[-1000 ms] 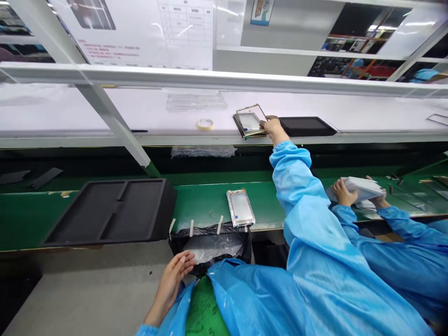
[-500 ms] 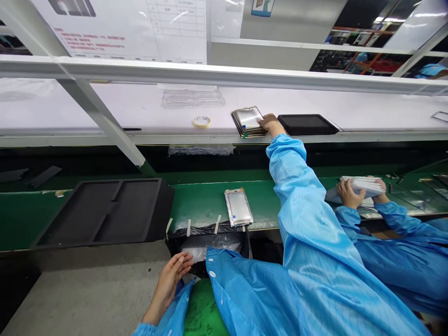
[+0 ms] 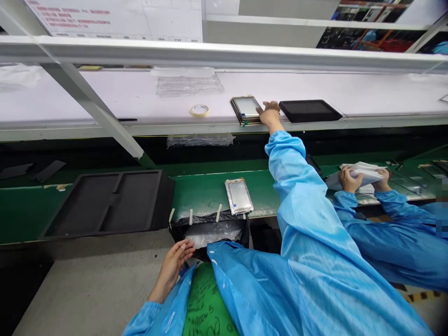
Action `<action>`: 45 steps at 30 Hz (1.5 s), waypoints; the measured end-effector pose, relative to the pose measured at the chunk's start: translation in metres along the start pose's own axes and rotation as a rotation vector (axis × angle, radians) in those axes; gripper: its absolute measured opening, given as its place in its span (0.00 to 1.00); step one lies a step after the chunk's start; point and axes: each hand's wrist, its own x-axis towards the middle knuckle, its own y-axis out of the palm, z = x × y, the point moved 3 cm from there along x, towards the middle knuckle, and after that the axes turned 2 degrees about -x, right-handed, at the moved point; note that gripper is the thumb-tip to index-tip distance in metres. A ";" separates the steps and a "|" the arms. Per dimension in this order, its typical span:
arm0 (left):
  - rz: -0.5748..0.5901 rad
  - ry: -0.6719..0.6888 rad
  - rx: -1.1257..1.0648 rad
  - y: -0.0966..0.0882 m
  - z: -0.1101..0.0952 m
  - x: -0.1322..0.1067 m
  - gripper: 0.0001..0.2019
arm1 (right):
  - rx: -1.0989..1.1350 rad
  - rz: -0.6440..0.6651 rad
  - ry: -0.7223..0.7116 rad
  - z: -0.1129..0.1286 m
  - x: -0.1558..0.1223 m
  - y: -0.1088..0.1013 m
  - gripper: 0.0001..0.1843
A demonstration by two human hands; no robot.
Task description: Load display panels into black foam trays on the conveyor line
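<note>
My right hand [image 3: 270, 115] reaches to the white shelf with its fingers spread. Its thumb side is at the right edge of a stack of flat display panels [image 3: 246, 107]; whether it touches them I cannot tell. My left hand [image 3: 174, 262] hangs low by my body, empty, with its fingers loosely stretched. Just beyond it is a black bag [image 3: 210, 217] taped to the bench edge, holding clear plastic film [image 3: 219, 232]. A single display panel [image 3: 239, 196] lies on the green bench [image 3: 199, 186] above the bag.
A black tray [image 3: 311, 111] sits right of the stack and a tape roll [image 3: 199, 110] left of it. Clear plastic sleeves [image 3: 189, 85] lie behind. A large black foam tray [image 3: 133, 200] occupies the bench's left. At right, a co-worker's hands [image 3: 351, 180] hold white sheets [image 3: 367, 172].
My right hand's fingers have spread from their hold at the stack's edge. The stack stays on the shelf. My left hand keeps nearly the same pose, and the view has tilted down slightly.
</note>
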 end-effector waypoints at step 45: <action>0.291 -0.052 -0.002 -0.026 -0.006 0.004 0.24 | -0.220 0.635 0.153 0.100 -0.406 0.079 0.30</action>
